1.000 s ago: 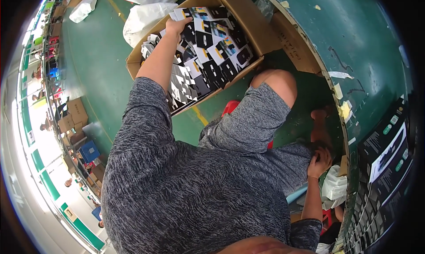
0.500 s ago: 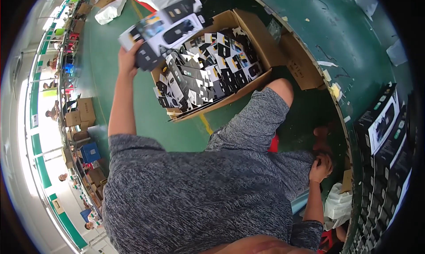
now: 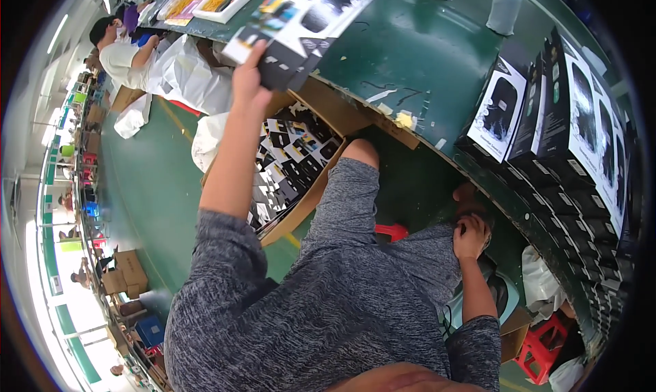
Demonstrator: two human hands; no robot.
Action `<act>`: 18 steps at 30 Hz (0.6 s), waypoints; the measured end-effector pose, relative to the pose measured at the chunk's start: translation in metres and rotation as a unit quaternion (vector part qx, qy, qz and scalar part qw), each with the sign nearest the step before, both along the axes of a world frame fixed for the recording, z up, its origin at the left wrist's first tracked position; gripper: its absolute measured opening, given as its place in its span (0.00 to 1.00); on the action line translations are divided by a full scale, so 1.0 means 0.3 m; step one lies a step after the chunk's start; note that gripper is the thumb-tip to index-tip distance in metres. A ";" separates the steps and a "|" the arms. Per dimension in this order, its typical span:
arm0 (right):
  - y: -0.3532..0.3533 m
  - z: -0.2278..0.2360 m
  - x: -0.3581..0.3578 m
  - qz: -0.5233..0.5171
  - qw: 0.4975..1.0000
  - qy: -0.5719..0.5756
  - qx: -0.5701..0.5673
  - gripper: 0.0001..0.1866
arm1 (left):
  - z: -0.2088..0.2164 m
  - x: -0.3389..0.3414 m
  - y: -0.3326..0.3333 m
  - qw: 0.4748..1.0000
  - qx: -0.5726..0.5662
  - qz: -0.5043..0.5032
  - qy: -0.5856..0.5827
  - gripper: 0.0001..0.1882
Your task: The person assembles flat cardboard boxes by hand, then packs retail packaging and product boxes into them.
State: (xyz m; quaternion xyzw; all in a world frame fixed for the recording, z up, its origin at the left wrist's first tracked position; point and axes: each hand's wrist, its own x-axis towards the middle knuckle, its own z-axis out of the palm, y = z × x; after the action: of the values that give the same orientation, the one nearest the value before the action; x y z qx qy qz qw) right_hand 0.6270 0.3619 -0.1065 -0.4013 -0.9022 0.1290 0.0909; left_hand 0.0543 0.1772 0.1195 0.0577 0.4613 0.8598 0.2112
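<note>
— Green floor runs off at nine o'clock, and a green bench (image 3: 410,43) curves across the top from twelve to three. What does the left hand (image 3: 249,84) have?

— A fan of flat black-and-white packs (image 3: 301,12), pinched at their lower left corner, thumb on one face and fingers behind. The grip is closed tight on them, raised at about eleven o'clock.

— Which way do the packs run from that grip?

— Up and right, toward one o'clock. Their long axis slants out over the bench edge, so most of the fan hangs above the bench top, not above the carton (image 3: 301,166).

— And the carton?

— Directly below the raised arm, open, full of the same kind of packs, standing on the floor against the bench front.

— The right hand (image 3: 471,235)?

— Low at four o'clock, under the bench lip, near the lap. Its fingers are curled, but I cannot tell whether they hold anything. It is well apart from the packs; the left is the only hand on them.

— Anything else on the bench?

— Upright black boxes (image 3: 547,112) stacked in rows at two to three o'clock, well to the right of the fan.
</note>
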 end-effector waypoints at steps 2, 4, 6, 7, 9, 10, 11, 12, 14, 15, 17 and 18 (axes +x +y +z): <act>-0.009 -0.014 0.004 -0.016 1.000 -0.001 0.001 0.05 | -0.110 -0.098 0.118 0.994 -0.081 0.064 0.037 0.27; -0.010 0.001 0.017 -0.016 1.000 -0.010 -0.006 0.04 | -0.147 -0.128 0.186 0.987 -0.114 0.111 0.035 0.29; -0.014 0.002 0.032 -0.014 1.000 -0.020 -0.012 0.04 | -0.162 -0.180 0.180 0.985 -0.123 0.123 0.003 0.30; -0.008 -0.006 0.037 -0.015 1.000 -0.020 -0.009 0.04 | -0.163 -0.206 0.170 0.985 -0.122 0.118 -0.012 0.30; -0.004 -0.014 0.020 0.003 1.000 -0.020 -0.013 0.04 | -0.186 -0.305 0.090 0.980 -0.144 0.135 -0.011 0.30; -0.003 -0.013 0.017 0.005 1.000 -0.027 -0.011 0.03 | -0.203 -0.323 0.075 0.980 -0.162 0.113 -0.004 0.31; 0.011 -0.011 0.004 0.011 0.999 -0.034 -0.006 0.03 | -0.204 -0.339 0.059 0.980 -0.177 0.096 0.001 0.32; 0.030 -0.015 -0.021 0.029 0.999 -0.044 -0.011 0.03 | -0.188 -0.362 0.061 0.984 -0.165 0.072 0.007 0.35; -0.003 -0.021 0.029 -0.009 0.999 -0.037 0.038 0.04 | -0.065 -0.226 0.141 0.973 -0.222 0.045 -0.038 0.35; -0.025 -0.012 0.076 0.011 0.998 -0.054 0.028 0.04 | 0.052 -0.135 0.151 0.955 -0.281 0.055 -0.074 0.34; 0.007 -0.037 0.056 0.025 0.997 -0.063 0.020 0.05 | -0.004 -0.159 0.008 0.948 -0.293 0.125 -0.026 0.37; 0.021 -0.054 0.040 0.030 0.998 -0.051 0.015 0.05 | -0.049 -0.173 -0.057 0.936 -0.305 0.174 0.031 0.39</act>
State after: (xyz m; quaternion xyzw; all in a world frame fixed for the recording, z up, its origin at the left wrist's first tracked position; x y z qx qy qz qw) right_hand 0.6389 0.3682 -0.1228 -0.3785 -0.9193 0.0971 0.0468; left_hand 0.0024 0.1602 0.1049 -0.0643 0.7105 0.6988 0.0517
